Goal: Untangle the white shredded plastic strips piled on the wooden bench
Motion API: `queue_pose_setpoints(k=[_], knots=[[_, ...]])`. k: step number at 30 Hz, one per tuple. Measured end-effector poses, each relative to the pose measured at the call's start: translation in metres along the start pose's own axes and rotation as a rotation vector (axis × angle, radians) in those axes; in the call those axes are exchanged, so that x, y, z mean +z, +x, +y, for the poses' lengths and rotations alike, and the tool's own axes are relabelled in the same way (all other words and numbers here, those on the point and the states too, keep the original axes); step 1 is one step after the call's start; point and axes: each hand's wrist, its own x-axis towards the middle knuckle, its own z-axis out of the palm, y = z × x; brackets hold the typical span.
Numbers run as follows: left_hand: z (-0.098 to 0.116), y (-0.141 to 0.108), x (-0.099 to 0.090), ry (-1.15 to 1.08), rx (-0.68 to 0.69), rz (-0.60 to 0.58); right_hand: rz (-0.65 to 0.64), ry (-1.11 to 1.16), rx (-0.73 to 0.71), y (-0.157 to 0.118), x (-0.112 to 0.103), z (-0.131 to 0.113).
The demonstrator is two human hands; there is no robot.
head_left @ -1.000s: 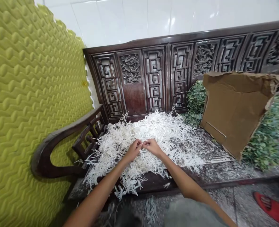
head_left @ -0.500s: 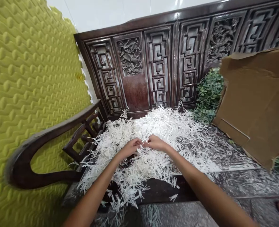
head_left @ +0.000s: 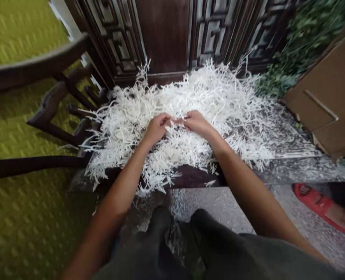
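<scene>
A heap of white, branching, plastic-looking sprigs is spread over the dark wooden bench. Over the middle of it, my left hand and my right hand nearly meet. The fingers of both are closed in a pinch on a small white sprig between them. Its exact shape is lost against the white heap. Loose sprigs surround both hands, and a few small pieces lie by the bench's front edge.
Behind the heap stands the carved bench back. A curved armrest and a yellow textured mat are at the left. Green artificial foliage and a cardboard box stand right. Another person's foot in a red sandal shows below.
The view has tipped down and come closer, so my legs and the floor now show. My hands stay together over the heap, still pinching, with little change in their pose.
</scene>
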Motion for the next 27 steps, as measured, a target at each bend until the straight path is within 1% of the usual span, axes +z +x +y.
queue_pose_setpoints(k=[2, 4, 7, 9, 13, 16, 20, 23, 27], knots=[[0.002, 0.000, -0.001, -0.027, -0.009, 0.003, 0.029, 0.014, -0.030, 0.000, 0.000, 0.002], [0.005, 0.000, -0.002, -0.031, -0.014, 0.008, 0.041, -0.010, -0.028, -0.002, 0.001, 0.000], [0.008, 0.000, -0.001, -0.024, -0.005, 0.019, 0.029, -0.047, -0.008, -0.007, 0.003, -0.006], [0.007, 0.000, 0.000, -0.019, -0.007, 0.024, 0.026, -0.054, -0.024, -0.009, 0.003, -0.009], [0.005, 0.002, 0.001, 0.008, -0.055, 0.000, 0.033, -0.053, -0.045, -0.009, 0.004, -0.008], [0.007, 0.001, 0.001, -0.010, -0.070, 0.010, 0.026, -0.060, -0.043, -0.009, 0.005, -0.007], [0.011, -0.001, 0.000, -0.068, -0.038, 0.027, 0.016, -0.050, -0.083, -0.014, 0.006, -0.010], [0.012, -0.003, -0.001, -0.044, -0.008, 0.016, -0.009, -0.025, -0.120, -0.018, 0.006, -0.014], [0.010, -0.002, -0.001, -0.030, 0.024, -0.005, -0.016, -0.021, -0.118, -0.020, 0.007, -0.013]])
